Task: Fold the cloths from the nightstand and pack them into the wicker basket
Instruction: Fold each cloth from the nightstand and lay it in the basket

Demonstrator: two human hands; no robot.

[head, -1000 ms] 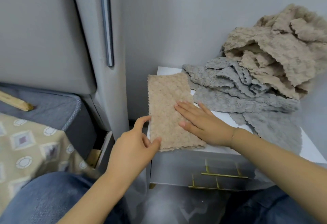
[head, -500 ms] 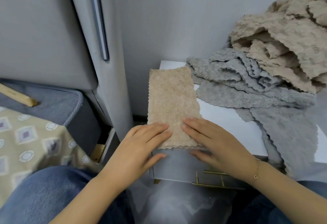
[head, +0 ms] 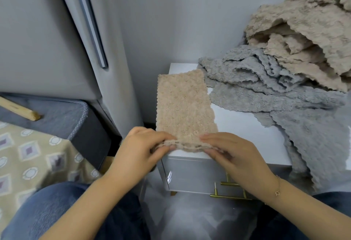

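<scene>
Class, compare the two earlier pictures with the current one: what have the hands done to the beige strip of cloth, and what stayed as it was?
Both hands moved to the near end of the folded beige cloth. The left hand and right hand, flat on it before, now pinch and lift that edge. The grey cloths and beige pile stay heaped on the nightstand.

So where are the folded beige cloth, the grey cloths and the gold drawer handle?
folded beige cloth (head: 183,105): head view, middle of its top face.
grey cloths (head: 266,86): head view, crumpled middle.
gold drawer handle (head: 230,196): head view, lower bar.
</scene>
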